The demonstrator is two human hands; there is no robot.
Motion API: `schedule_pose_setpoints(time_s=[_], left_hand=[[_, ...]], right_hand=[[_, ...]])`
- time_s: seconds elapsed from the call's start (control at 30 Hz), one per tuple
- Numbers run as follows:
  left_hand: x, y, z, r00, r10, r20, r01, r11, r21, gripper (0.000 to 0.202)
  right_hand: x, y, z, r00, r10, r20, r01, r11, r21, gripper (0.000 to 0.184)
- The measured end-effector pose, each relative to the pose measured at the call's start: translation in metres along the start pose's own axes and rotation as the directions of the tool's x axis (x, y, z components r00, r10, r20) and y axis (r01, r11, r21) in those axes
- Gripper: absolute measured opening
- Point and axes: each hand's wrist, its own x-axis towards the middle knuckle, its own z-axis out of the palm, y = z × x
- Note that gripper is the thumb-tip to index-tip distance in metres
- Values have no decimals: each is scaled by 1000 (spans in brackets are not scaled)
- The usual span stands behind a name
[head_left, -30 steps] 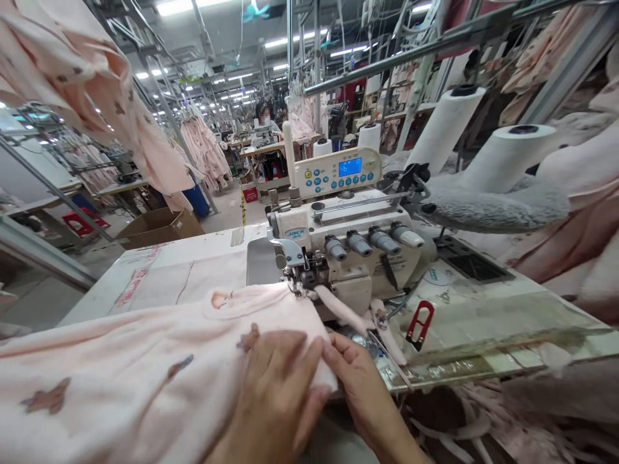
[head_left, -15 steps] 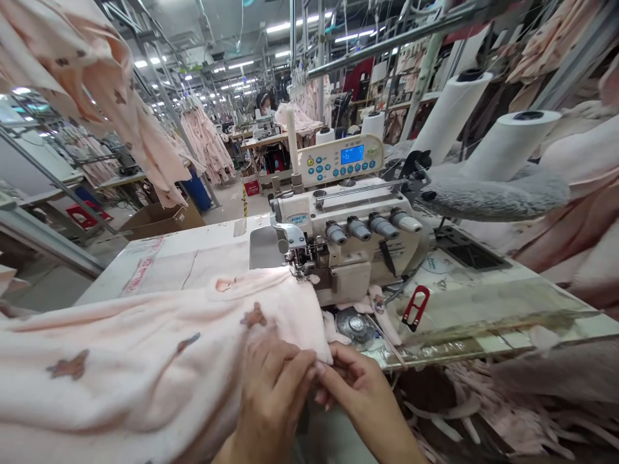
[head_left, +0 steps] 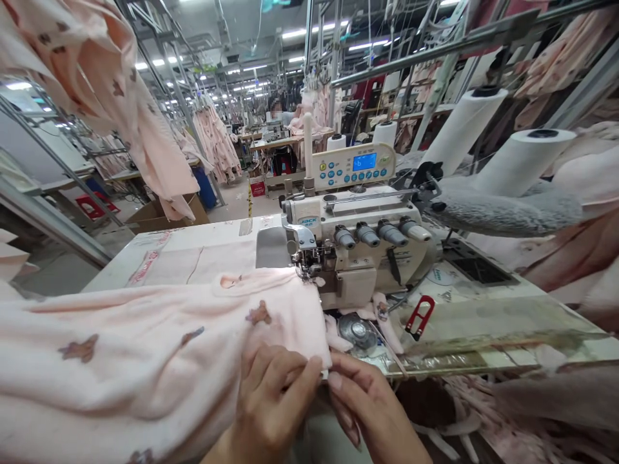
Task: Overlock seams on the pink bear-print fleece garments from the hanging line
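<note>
While both hands work the near edge of the cloth, look at the overlock station: the left hand point(head_left: 273, 403) is curled on top of a pale pink fleece garment point(head_left: 145, 351), fingers bent and pressing into the fabric, and the right hand point(head_left: 370, 406) comes in from the other side, its fingertips point(head_left: 338, 380) closed on that same edge, right beside the left hand. Both hands have hold of the cloth, but how tight, you can't tell from up here! The garment, dotted with brown star-like prints, lies bunched across the white sewing table point(head_left: 169, 264) and runs up under the presser foot point(head_left: 304, 261) of a JACK overlock machine point(head_left: 358, 258). Just below the machine sits a round metal disc point(head_left: 358, 333), with red thread snips point(head_left: 420, 317) lying close by to its right. Behind, tall white thread cones point(head_left: 464, 132) stand beyond the machine, and pink garments point(head_left: 215, 145) hang along the aisle.
</note>
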Motion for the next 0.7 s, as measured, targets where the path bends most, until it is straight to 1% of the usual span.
schedule_pose_setpoints(time_s=[0.03,0.07,0.1,0.13,0.17,0.2,0.23,0.27,0.3,0.33,0.37,0.4,0.43,0.5,0.53,0.57,0.6,0.7], left_hand=[[0,-1,0,1000,2,-8,-2,1000,5,17],[0,-1,-1,1000,14,-15,-14,1000,4,16],[0,-1,-1,999,35,-15,-35,999,3,16],[2,-1,-2,998,67,-3,-67,998,2,15],[4,-1,-3,995,97,8,-97,995,-5,14],[7,-3,-3,993,116,22,-115,993,-23,13],[11,-7,-3,994,100,41,-98,994,-49,12],[17,-13,-2,997,37,69,-32,997,-69,12],[23,-21,-1,993,-67,101,75,994,-74,13],[30,-31,2,971,-192,140,201,978,-52,14],[37,-42,6,931,-311,189,317,948,-4,15],[44,-54,10,881,-402,248,401,914,57,18],[51,-65,15,832,-460,308,449,887,111,19],[61,-83,25,757,-503,417,484,860,159,18],[64,-89,29,732,-510,451,495,854,161,16],[66,-93,33,720,-514,466,504,849,157,14],[67,-96,35,720,-517,462,510,847,153,11],[68,-102,41,738,-510,441,499,853,151,9]], right_hand=[[0,-1,-2,996,-90,-27,87,990,-111,32],[1,-2,-5,968,-240,-76,211,938,-274,27],[2,-3,-9,897,-428,-112,333,820,-465,25],[4,-4,-12,784,-613,-101,422,644,-638,26],[6,-4,-15,660,-750,-41,470,455,-757,28],[8,-5,-18,568,-822,43,495,300,-815,28],[10,-6,-20,521,-845,120,517,201,-832,27],[12,-6,-21,505,-846,171,537,153,-829,25],[13,-6,-22,504,-841,196,552,139,-822,24],[14,-6,-22,507,-838,200,559,143,-817,23],[15,-5,-21,512,-836,196,559,151,-815,23],[16,-4,-21,515,-835,193,559,156,-814,23],[16,-4,-21,515,-836,191,559,157,-814,22],[17,-3,-22,512,-838,189,557,157,-816,21],[18,-3,-22,511,-839,187,555,156,-817,21],[20,-3,-23,511,-839,187,554,155,-818,21],[22,-3,-25,513,-838,188,554,155,-818,21],[29,-3,-28,530,-827,186,555,172,-814,22]])
